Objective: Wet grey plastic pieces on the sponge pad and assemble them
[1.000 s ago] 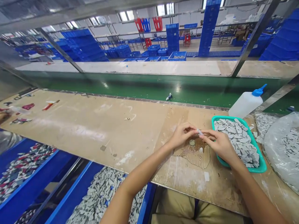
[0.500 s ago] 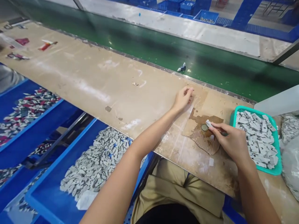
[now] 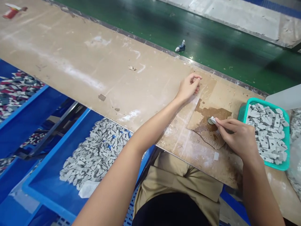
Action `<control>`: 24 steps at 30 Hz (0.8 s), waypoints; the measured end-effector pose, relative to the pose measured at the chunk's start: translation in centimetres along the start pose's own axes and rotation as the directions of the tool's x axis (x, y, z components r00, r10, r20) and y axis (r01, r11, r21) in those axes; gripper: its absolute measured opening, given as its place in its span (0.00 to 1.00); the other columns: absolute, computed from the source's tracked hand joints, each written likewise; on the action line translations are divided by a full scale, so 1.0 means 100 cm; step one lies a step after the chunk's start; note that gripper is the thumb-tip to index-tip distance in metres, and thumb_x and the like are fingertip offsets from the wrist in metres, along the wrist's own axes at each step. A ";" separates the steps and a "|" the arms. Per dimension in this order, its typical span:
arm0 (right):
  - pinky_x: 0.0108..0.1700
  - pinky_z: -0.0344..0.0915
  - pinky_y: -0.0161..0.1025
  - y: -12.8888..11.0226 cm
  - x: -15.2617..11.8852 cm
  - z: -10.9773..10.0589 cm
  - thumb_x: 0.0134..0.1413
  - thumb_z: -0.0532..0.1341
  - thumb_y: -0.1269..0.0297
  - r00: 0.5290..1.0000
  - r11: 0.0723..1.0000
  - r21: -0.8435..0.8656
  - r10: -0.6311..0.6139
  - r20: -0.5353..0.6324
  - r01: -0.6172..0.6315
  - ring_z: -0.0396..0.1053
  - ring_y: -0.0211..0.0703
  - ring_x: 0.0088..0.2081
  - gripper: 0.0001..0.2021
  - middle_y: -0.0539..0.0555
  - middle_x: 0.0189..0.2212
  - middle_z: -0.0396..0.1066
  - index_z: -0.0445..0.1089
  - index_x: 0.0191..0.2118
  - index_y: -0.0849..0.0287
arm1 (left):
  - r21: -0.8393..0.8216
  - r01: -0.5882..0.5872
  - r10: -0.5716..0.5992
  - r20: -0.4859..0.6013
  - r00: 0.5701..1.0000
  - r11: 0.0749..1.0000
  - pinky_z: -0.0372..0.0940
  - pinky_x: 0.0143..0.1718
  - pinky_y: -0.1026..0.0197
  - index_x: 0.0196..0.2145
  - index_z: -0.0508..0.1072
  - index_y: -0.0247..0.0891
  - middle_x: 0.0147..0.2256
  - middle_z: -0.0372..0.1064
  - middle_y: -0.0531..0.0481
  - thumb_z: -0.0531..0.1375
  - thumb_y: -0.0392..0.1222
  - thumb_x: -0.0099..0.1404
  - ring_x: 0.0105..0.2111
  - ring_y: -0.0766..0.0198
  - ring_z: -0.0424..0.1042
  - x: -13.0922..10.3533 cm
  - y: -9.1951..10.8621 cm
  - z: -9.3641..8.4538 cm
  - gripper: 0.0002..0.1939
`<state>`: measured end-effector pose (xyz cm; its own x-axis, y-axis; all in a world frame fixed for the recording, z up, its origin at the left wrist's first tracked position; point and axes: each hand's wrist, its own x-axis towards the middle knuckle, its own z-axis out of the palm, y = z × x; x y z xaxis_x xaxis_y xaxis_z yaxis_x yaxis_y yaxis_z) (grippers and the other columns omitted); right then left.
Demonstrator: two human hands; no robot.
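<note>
A small white plastic piece (image 3: 213, 119) is pinched between the thumb and forefinger of my right hand (image 3: 237, 135). Its tip is at a small round metal-rimmed cap (image 3: 210, 121), partly covered by the piece. That cap sits on a cardboard sheet (image 3: 215, 139) soaked dark with liquid. My left hand (image 3: 190, 84) rests at the sheet's far left corner, fingers curled in and thumb against them; whatever they hold, if anything, is hidden. Right of my right hand, a green basket (image 3: 244, 108) holds many similar white pieces.
A blue bin (image 3: 44, 188) full of grey-white pieces stands below the bench (image 3: 77, 75) on the left; another blue bin (image 3: 30, 103) has mixed coloured pieces. A green belt (image 3: 141, 22) runs beyond the bench, carrying a blue-and-white part (image 3: 181, 46). A plastic bag (image 3: 296, 147) lies far right.
My right hand has brought the white piece from beside the round cap to over it. My left hand's fingers have closed a little more. The view has tilted down.
</note>
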<state>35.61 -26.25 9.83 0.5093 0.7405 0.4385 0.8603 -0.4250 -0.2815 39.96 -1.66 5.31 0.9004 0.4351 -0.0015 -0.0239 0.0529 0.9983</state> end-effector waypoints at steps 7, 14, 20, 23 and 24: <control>0.28 0.68 0.35 -0.001 0.000 0.003 0.66 0.62 0.67 0.999 0.999 -0.032 -0.033 -0.009 0.033 0.74 0.39 0.31 0.08 0.50 0.31 0.76 0.78 0.37 0.62 | 0.033 -0.008 0.008 0.013 1.000 0.999 0.60 0.24 0.73 0.41 0.71 0.36 0.26 0.63 0.56 0.52 0.34 0.71 0.21 0.77 0.61 -0.002 0.002 0.000 0.08; 0.27 0.67 0.35 -0.002 0.002 0.003 0.67 0.61 0.68 0.997 0.994 -0.074 -0.078 -0.011 0.077 0.73 0.38 0.29 0.08 0.50 0.30 0.76 0.78 0.38 0.61 | 0.050 -0.025 0.024 0.032 0.999 0.998 0.59 0.24 0.72 0.41 0.70 0.35 0.26 0.61 0.56 0.51 0.34 0.71 0.21 0.77 0.61 -0.002 0.001 0.000 0.08; 0.27 0.66 0.35 -0.002 0.003 0.003 0.67 0.61 0.67 0.997 0.993 -0.090 -0.080 0.013 0.081 0.73 0.38 0.29 0.08 0.51 0.30 0.75 0.78 0.38 0.61 | 0.053 -0.022 0.020 0.036 0.999 0.998 0.59 0.25 0.72 0.41 0.70 0.35 0.27 0.62 0.56 0.52 0.35 0.72 0.21 0.77 0.61 -0.003 0.002 0.000 0.07; 0.26 0.66 0.35 -0.002 0.002 0.003 0.68 0.60 0.66 0.998 0.993 -0.099 -0.062 0.024 0.064 0.73 0.39 0.30 0.09 0.50 0.30 0.76 0.78 0.39 0.58 | 0.052 -0.022 0.020 0.032 0.999 0.998 0.59 0.25 0.72 0.41 0.71 0.36 0.26 0.62 0.55 0.52 0.34 0.72 0.21 0.77 0.61 -0.003 0.001 0.000 0.08; 0.26 0.66 0.36 -0.002 0.001 0.003 0.68 0.59 0.65 0.998 0.994 -0.098 -0.051 0.031 0.054 0.73 0.40 0.30 0.10 0.51 0.30 0.76 0.78 0.39 0.57 | 0.055 -0.021 0.019 0.030 0.999 0.998 0.59 0.25 0.72 0.41 0.71 0.36 0.26 0.62 0.55 0.52 0.35 0.72 0.21 0.77 0.61 -0.003 0.001 0.000 0.08</control>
<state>35.50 -25.91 9.72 0.4635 0.7770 0.4260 0.8847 -0.4330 -0.1728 39.69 -1.78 5.43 0.9124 0.4087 0.0194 -0.0189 -0.0053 0.9998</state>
